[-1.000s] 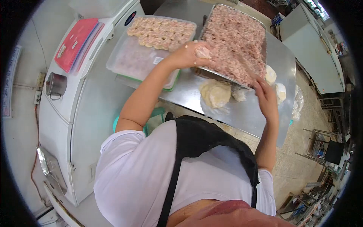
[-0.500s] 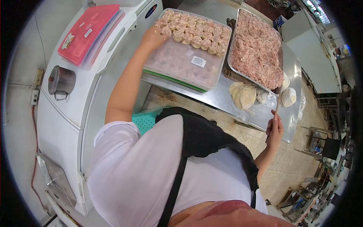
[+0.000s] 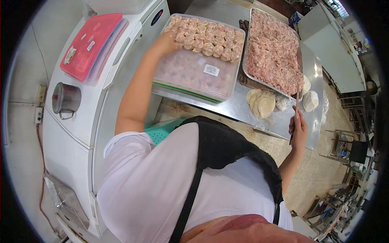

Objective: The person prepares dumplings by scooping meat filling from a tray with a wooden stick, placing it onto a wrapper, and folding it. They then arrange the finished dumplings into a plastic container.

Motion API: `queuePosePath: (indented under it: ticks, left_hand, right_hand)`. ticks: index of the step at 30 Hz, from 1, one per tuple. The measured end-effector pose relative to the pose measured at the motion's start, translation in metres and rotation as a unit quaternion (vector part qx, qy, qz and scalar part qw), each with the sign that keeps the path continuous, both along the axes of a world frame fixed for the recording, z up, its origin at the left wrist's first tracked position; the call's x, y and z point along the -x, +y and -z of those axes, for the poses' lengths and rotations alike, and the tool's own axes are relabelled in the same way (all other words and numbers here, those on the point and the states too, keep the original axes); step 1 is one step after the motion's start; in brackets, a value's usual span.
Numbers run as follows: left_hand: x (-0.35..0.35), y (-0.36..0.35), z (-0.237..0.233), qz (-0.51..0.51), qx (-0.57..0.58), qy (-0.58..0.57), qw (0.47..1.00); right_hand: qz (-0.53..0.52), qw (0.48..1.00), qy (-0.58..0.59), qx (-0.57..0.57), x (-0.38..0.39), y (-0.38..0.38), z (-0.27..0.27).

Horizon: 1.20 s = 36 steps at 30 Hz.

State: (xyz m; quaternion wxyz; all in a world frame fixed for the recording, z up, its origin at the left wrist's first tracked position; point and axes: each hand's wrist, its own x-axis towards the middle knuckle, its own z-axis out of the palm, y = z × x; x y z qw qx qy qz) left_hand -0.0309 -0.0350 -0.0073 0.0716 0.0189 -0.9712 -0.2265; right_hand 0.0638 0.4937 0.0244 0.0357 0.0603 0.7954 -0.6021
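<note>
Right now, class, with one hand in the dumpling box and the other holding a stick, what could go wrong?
The left hand reaches among the dumplings in the clear box, which sits at the near edge of the steel table; a push might shift it off. The thin stick in the right hand stands close to the wrapper stack and might knock it.

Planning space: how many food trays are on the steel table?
2: a clear dumpling tray at the left hand, a metal mince tray beside it. Others may hide underneath.
</note>
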Motion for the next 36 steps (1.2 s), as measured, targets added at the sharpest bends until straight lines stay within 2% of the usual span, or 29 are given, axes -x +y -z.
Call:
queuePosePath:
  ticks: [2,4,6,8,9,11,12,13,14,15,17,18,19,20,21,22,24,25,27,31,34,36]
  left_hand:
    - [-0.005,-0.015,0.002,-0.009,0.029,-0.015,0.999]
    - [-0.007,-0.019,0.006,-0.018,0.059,-0.029,0.998]
    - [-0.006,-0.009,0.011,-0.094,0.057,-0.062,0.992]
    - [-0.003,0.003,0.017,-0.087,0.059,-0.023,0.994]
    - [0.000,0.007,0.023,-0.083,0.057,0.012,0.995]
    - [0.002,-0.001,0.048,-0.021,0.077,0.179,0.981]
    - [-0.003,0.019,0.034,-0.086,0.100,0.100,0.986]
    - [-0.016,0.039,0.013,-0.153,0.125,0.019,0.980]
    - [-0.028,0.067,-0.008,-0.150,0.128,0.040,0.980]
    - [-0.037,0.101,-0.027,-0.149,0.131,0.059,0.978]
    - [-0.044,0.161,-0.044,-0.148,0.029,0.037,0.988]
    - [-0.045,0.186,-0.034,-0.066,-0.019,0.070,0.995]
    - [-0.046,0.211,-0.023,0.017,-0.066,0.101,0.993]
    - [-0.051,0.250,-0.026,0.041,-0.136,0.024,0.990]
    - [-0.048,0.284,-0.026,0.082,-0.144,-0.026,0.986]
    - [-0.047,0.307,-0.007,0.160,-0.087,0.055,0.982]
    - [-0.048,0.346,0.027,0.216,-0.123,0.017,0.968]
    - [-0.046,0.359,0.041,0.215,-0.120,0.016,0.969]
    - [-0.048,0.380,0.057,0.291,-0.130,0.001,0.948]
    - [-0.050,0.393,0.065,0.243,-0.052,0.034,0.968]
    - [-0.044,0.384,0.082,0.251,-0.060,0.043,0.965]
    - [-0.043,0.380,0.074,0.229,-0.140,0.001,0.963]
  right_hand:
    - [-0.014,0.999,0.034,-0.027,0.012,0.005,0.002]
    - [-0.049,0.998,0.011,-0.030,0.030,0.017,-0.001]
    - [-0.078,0.996,-0.011,-0.033,0.052,0.030,-0.004]
    - [-0.175,0.982,-0.041,-0.061,0.082,0.048,-0.005]
    - [-0.200,0.970,-0.013,-0.136,0.101,0.060,0.000]
    - [-0.230,0.919,0.074,-0.312,0.143,0.086,0.010]
    - [-0.235,0.871,0.133,-0.410,0.163,0.099,0.012]
    - [-0.220,0.849,0.130,-0.462,0.176,0.103,0.002]
    - [-0.207,0.824,0.126,-0.511,0.190,0.102,-0.010]
    - [-0.201,0.829,0.124,-0.507,0.207,0.105,-0.011]
    - [-0.178,0.776,0.161,-0.583,0.239,0.111,-0.009]
    - [-0.176,0.779,0.160,-0.580,0.249,0.113,0.002]
    - [-0.191,0.756,0.208,-0.590,0.258,0.111,0.020]
    - [-0.204,0.731,0.258,-0.598,0.263,0.108,0.032]
    - [-0.213,0.736,0.257,-0.588,0.255,0.100,0.036]
    - [-0.223,0.741,0.257,-0.579,0.239,0.089,0.038]
    - [-0.254,0.761,0.267,-0.534,0.200,0.074,0.044]
    - [-0.254,0.762,0.268,-0.531,0.195,0.079,0.047]
    - [-0.271,0.782,0.290,-0.480,0.190,0.086,0.051]
    - [-0.271,0.811,0.237,-0.461,0.224,0.098,0.041]
    - [-0.256,0.792,0.259,-0.489,0.271,0.086,0.042]
    - [-0.231,0.776,0.301,-0.503,0.290,0.068,0.047]
